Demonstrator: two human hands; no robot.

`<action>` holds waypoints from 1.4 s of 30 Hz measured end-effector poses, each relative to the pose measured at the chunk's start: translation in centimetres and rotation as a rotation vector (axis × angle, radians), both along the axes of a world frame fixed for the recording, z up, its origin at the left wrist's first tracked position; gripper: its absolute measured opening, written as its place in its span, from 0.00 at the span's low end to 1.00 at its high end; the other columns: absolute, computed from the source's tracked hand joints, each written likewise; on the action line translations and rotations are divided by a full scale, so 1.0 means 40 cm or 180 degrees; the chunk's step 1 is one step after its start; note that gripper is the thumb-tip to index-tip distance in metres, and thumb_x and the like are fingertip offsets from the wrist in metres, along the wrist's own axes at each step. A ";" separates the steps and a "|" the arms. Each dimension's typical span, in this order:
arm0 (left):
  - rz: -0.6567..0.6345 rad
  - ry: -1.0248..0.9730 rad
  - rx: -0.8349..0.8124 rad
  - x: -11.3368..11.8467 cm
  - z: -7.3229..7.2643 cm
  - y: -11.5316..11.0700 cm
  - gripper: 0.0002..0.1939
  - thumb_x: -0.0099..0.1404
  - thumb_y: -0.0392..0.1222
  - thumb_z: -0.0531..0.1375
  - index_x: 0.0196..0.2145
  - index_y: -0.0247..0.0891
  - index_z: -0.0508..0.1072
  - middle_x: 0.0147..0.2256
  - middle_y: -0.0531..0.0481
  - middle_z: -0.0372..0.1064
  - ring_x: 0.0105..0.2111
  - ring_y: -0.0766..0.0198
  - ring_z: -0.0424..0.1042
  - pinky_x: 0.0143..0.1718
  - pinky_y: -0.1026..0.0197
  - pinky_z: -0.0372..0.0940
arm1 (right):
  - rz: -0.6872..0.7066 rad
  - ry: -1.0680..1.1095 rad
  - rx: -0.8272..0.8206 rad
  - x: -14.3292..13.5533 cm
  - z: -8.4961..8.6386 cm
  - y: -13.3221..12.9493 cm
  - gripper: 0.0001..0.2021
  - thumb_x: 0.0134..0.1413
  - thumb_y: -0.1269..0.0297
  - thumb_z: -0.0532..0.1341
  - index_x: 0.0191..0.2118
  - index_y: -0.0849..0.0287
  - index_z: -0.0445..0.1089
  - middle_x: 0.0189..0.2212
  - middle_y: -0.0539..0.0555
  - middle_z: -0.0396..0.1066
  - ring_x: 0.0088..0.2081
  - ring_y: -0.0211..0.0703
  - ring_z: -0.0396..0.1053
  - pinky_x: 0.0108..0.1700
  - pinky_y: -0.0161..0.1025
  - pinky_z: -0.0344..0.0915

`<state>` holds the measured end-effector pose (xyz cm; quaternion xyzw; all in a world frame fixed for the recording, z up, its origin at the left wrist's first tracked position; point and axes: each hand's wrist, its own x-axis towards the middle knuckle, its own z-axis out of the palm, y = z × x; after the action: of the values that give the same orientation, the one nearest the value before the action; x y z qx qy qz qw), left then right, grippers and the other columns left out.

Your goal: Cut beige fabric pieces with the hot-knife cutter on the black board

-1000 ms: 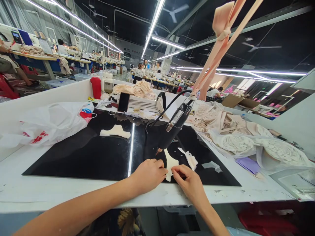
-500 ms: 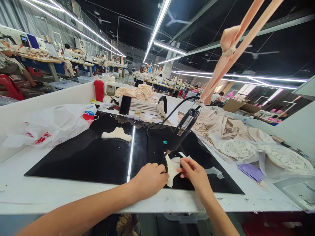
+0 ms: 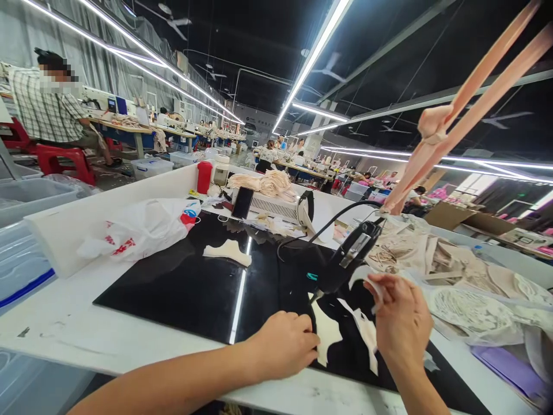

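Note:
My left hand rests on the black board's front part, its closed fingertips on the left edge of a cream fabric piece. The tip of a black hand tool, hung from a peach strap, is at that piece's upper end. My right hand is raised to the right, its fingers pinching a thin white curved piece. Below and left of it a pale strip-like piece lies on the board. Another cream piece lies farther back on the black board.
A white plastic bag lies at the board's left. Behind stand a phone, a red container and a white vented box with fabric on top. Beige garments are heaped at the right. A person sits far left.
My right hand has left the cream piece and lifted up and right with the thin white piece. My left hand stays at the cream piece. The camera view has turned left.

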<state>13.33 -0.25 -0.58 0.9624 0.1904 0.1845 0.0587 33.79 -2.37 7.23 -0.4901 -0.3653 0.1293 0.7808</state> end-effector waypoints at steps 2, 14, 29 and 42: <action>-0.0033 -0.0082 -0.0336 -0.001 0.000 0.004 0.13 0.76 0.45 0.57 0.48 0.38 0.80 0.44 0.45 0.75 0.42 0.56 0.77 0.43 0.56 0.69 | 0.0172 0.0001 0.0011 -0.038 0.015 -0.039 0.16 0.58 0.46 0.66 0.37 0.54 0.72 0.31 0.49 0.72 0.36 0.39 0.72 0.41 0.34 0.71; -0.0170 -0.1512 -0.4211 -0.070 0.068 0.038 0.39 0.73 0.72 0.45 0.44 0.33 0.77 0.39 0.43 0.76 0.37 0.62 0.74 0.42 0.58 0.69 | 0.1304 -0.0464 -0.1117 -0.212 -0.059 -0.168 0.21 0.67 0.40 0.59 0.36 0.54 0.72 0.23 0.49 0.66 0.26 0.40 0.61 0.29 0.35 0.60; 0.0542 -0.1883 -0.4879 -0.246 0.140 0.048 0.26 0.49 0.59 0.76 0.36 0.35 0.80 0.30 0.53 0.71 0.30 0.70 0.66 0.37 0.62 0.61 | 0.1678 -0.0409 -0.1899 -0.249 -0.096 -0.136 0.28 0.52 0.37 0.70 0.49 0.54 0.76 0.39 0.54 0.77 0.27 0.39 0.69 0.35 0.39 0.69; 0.0849 -0.1459 -0.4157 -0.323 0.129 0.079 0.20 0.56 0.54 0.70 0.39 0.36 0.80 0.34 0.50 0.75 0.33 0.66 0.67 0.34 0.63 0.60 | 0.1922 -0.0334 -0.2131 -0.271 -0.127 -0.127 0.19 0.49 0.45 0.72 0.37 0.56 0.81 0.28 0.51 0.74 0.31 0.43 0.69 0.37 0.38 0.68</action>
<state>0.39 2.90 4.56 0.6357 0.3614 0.2361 0.6399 22.95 -7.45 2.16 -0.5930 -0.4691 0.4371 0.4871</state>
